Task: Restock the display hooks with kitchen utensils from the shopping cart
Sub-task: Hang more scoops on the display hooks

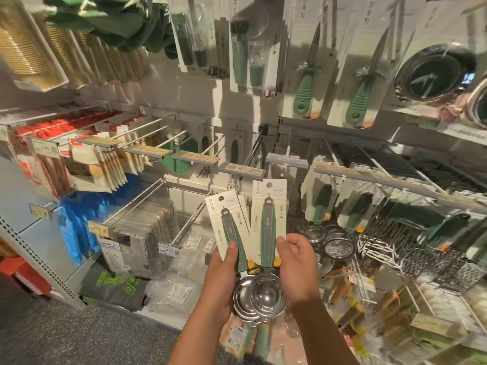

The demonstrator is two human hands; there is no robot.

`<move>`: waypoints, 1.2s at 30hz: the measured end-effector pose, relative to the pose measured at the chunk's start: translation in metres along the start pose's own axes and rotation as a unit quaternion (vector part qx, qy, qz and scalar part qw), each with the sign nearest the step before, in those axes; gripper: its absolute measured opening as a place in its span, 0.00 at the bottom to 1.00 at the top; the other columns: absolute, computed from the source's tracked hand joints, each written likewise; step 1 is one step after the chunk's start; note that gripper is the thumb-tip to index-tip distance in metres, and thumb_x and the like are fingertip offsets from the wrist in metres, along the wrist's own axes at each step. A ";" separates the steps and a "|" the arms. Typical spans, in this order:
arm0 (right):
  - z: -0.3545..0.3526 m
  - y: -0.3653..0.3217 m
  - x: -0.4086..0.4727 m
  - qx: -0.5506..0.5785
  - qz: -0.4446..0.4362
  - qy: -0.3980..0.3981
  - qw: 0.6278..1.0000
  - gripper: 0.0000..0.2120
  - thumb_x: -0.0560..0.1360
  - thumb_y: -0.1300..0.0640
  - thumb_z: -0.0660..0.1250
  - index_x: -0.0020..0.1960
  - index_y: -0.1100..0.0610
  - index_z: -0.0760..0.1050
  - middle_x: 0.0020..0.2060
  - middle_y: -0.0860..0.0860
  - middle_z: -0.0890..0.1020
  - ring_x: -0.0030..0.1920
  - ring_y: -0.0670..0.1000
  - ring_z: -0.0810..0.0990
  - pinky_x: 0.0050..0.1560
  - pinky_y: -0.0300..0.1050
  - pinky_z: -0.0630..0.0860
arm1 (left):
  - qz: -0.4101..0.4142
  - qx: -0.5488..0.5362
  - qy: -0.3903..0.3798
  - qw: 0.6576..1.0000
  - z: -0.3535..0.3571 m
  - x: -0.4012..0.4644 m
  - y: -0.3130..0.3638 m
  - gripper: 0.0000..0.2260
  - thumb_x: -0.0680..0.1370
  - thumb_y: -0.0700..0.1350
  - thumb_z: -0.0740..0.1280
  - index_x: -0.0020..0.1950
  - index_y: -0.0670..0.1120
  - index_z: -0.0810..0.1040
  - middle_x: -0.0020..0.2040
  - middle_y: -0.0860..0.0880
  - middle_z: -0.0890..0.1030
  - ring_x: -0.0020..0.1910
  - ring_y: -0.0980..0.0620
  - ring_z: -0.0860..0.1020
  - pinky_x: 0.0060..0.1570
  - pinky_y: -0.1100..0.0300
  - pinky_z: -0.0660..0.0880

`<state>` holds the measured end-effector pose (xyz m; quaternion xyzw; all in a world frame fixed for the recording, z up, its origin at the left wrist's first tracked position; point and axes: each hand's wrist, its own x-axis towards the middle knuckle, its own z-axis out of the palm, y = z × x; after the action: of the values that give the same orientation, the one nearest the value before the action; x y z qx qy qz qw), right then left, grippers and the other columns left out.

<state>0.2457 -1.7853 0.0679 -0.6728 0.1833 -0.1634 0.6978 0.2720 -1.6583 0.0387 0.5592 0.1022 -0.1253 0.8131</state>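
Below the hooks (203, 154), left hand (224, 270) and right hand (297, 267) each pinch a carded strainer (267, 233) (bowl-heavy, card floppy); best gripped by the stiff handle.

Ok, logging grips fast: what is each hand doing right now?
Left hand: grips the left carded strainer.
Right hand: holds the right carded strainer, fingers curled round it.
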 end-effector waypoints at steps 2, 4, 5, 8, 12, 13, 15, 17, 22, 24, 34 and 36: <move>-0.003 0.000 -0.001 0.007 -0.002 0.002 1.000 0.04 0.84 0.58 0.65 0.50 0.54 0.75 0.43 0.58 0.82 0.44 0.55 0.78 0.49 0.50 0.77 | 0.009 0.006 0.013 1.000 -0.001 0.002 -0.001 0.14 0.86 0.54 0.62 0.70 0.52 0.76 0.59 0.50 0.86 0.56 0.48 0.86 0.61 0.44 0.80; -0.007 0.000 -0.002 0.012 -0.006 0.004 1.000 0.05 0.84 0.59 0.64 0.49 0.54 0.74 0.40 0.62 0.78 0.44 0.51 0.75 0.44 0.44 0.73 | 0.013 0.016 0.030 0.999 -0.003 0.004 -0.003 0.16 0.84 0.56 0.63 0.71 0.54 0.75 0.62 0.51 0.85 0.59 0.48 0.84 0.64 0.43 0.79; -0.008 0.001 -0.002 0.015 -0.005 0.010 1.000 0.06 0.84 0.59 0.64 0.48 0.53 0.74 0.41 0.65 0.76 0.44 0.50 0.75 0.43 0.42 0.72 | 0.014 0.019 0.037 0.999 -0.004 0.005 -0.004 0.17 0.84 0.58 0.64 0.72 0.55 0.74 0.64 0.52 0.84 0.61 0.49 0.84 0.65 0.43 0.78; -0.011 -0.001 -0.001 0.027 -0.009 0.032 0.999 0.06 0.83 0.60 0.64 0.47 0.55 0.74 0.38 0.64 0.72 0.41 0.51 0.72 0.39 0.41 0.70 | 0.012 0.023 0.040 0.999 -0.006 0.006 -0.006 0.18 0.83 0.60 0.65 0.72 0.59 0.73 0.66 0.54 0.82 0.64 0.49 0.81 0.68 0.42 0.76; -0.014 -0.008 0.005 0.026 -0.024 0.037 0.999 0.05 0.83 0.60 0.64 0.48 0.58 0.74 0.37 0.55 0.74 0.37 0.49 0.69 0.35 0.41 0.68 | 0.012 0.015 0.036 0.999 -0.005 0.005 -0.006 0.19 0.84 0.57 0.64 0.75 0.58 0.72 0.68 0.54 0.79 0.65 0.50 0.80 0.70 0.43 0.74; -0.014 -0.009 0.008 0.022 -0.023 0.036 0.999 0.05 0.83 0.59 0.64 0.49 0.58 0.74 0.38 0.55 0.74 0.36 0.49 0.69 0.34 0.41 0.68 | 0.012 0.013 0.033 0.999 -0.005 0.005 -0.006 0.19 0.84 0.57 0.63 0.75 0.57 0.71 0.68 0.55 0.80 0.65 0.51 0.80 0.70 0.43 0.74; -0.013 -0.013 0.013 0.004 -0.018 0.035 0.999 0.05 0.84 0.58 0.64 0.50 0.58 0.74 0.38 0.56 0.75 0.36 0.49 0.71 0.36 0.42 0.70 | 0.012 0.015 0.030 0.999 -0.004 0.004 -0.005 0.19 0.84 0.57 0.63 0.75 0.57 0.71 0.67 0.55 0.81 0.65 0.51 0.79 0.70 0.43 0.73; -0.011 -0.016 0.017 -0.019 -0.009 0.042 0.999 0.05 0.83 0.56 0.64 0.50 0.56 0.75 0.38 0.54 0.77 0.36 0.49 0.73 0.38 0.46 0.73 | 0.015 0.018 0.033 0.999 -0.003 0.004 -0.005 0.18 0.84 0.56 0.63 0.74 0.58 0.72 0.66 0.55 0.81 0.65 0.51 0.79 0.70 0.44 0.73; -0.007 -0.021 0.030 -0.066 -0.014 0.077 0.995 0.07 0.82 0.55 0.65 0.49 0.57 0.76 0.34 0.51 0.74 0.33 0.49 0.70 0.35 0.46 0.70 | 0.024 0.023 0.044 0.999 -0.008 0.005 -0.003 0.16 0.85 0.55 0.63 0.73 0.57 0.72 0.65 0.56 0.81 0.64 0.53 0.79 0.70 0.46 0.73; -0.005 -0.022 0.038 -0.084 -0.028 0.100 0.991 0.07 0.81 0.55 0.65 0.47 0.57 0.76 0.34 0.52 0.75 0.34 0.54 0.72 0.39 0.48 0.74 | 0.024 0.022 0.040 0.999 -0.010 0.005 -0.002 0.14 0.85 0.54 0.62 0.71 0.57 0.72 0.62 0.57 0.82 0.62 0.55 0.79 0.69 0.49 0.73; -0.006 0.012 0.036 -0.085 0.069 0.024 0.994 0.13 0.83 0.54 0.66 0.66 0.52 0.76 0.58 0.46 0.81 0.55 0.45 0.79 0.59 0.44 0.75 | 0.025 0.034 0.031 0.999 -0.013 0.006 -0.001 0.15 0.85 0.54 0.63 0.71 0.55 0.75 0.61 0.54 0.85 0.61 0.51 0.83 0.68 0.45 0.76; -0.005 0.018 0.030 -0.085 0.085 -0.003 0.993 0.08 0.83 0.56 0.66 0.61 0.52 0.78 0.53 0.47 0.83 0.54 0.47 0.81 0.62 0.49 0.78 | 0.024 0.046 0.030 0.998 -0.012 0.007 -0.001 0.15 0.84 0.55 0.64 0.70 0.55 0.76 0.61 0.53 0.85 0.61 0.50 0.83 0.67 0.44 0.77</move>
<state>0.2694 -1.8030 0.0490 -0.7123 0.2509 -0.0848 0.6500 0.2782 -1.6486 0.0313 0.6019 0.1070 -0.0931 0.7859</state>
